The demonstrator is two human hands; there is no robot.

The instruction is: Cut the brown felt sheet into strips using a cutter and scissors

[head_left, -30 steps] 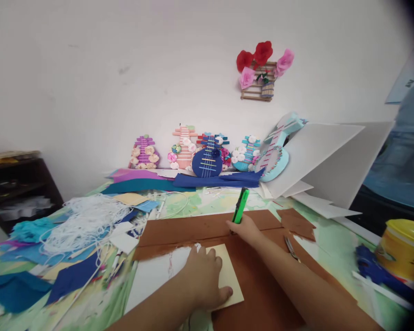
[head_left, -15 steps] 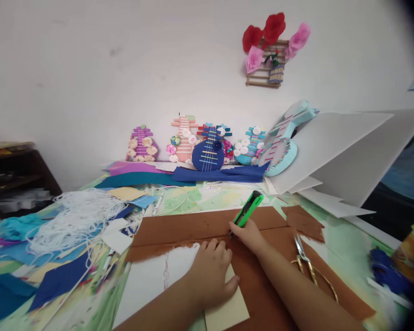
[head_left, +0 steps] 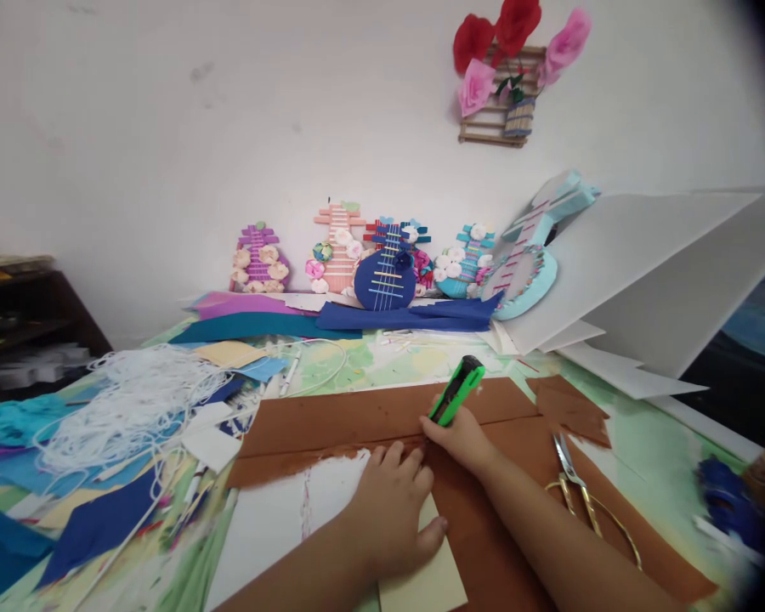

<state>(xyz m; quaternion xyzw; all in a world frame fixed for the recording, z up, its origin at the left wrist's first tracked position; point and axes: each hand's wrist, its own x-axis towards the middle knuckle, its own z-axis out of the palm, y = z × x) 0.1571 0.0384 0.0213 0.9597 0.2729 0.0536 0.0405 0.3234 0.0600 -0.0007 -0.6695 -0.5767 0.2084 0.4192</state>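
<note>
A green utility knife (head_left: 457,393) is gripped in my right hand (head_left: 460,438), tilted, its lower end near the brown sheet (head_left: 370,414); the blade tip is hidden or too small to make out. My left hand (head_left: 399,510) lies flat, fingers spread, pressing on a cream card (head_left: 430,582) and the edge of a white board (head_left: 264,527). Both the card and the board rest on the brown sheet. Gold-handled scissors (head_left: 574,484) lie partly open on the brown sheet, right of my right forearm.
White cord (head_left: 133,399) is heaped at the left among blue felt scraps (head_left: 102,527). Decorated model lutes (head_left: 386,276) stand along the wall, behind folded blue sheets (head_left: 414,317). Large white boards (head_left: 650,263) lean at the right. A blue tape dispenser-like object (head_left: 730,497) sits at the right edge.
The view has shifted, bringing the scissors out from behind my right forearm. The knife has gone from nearly upright to leaning right. My left hand stays on the card.
</note>
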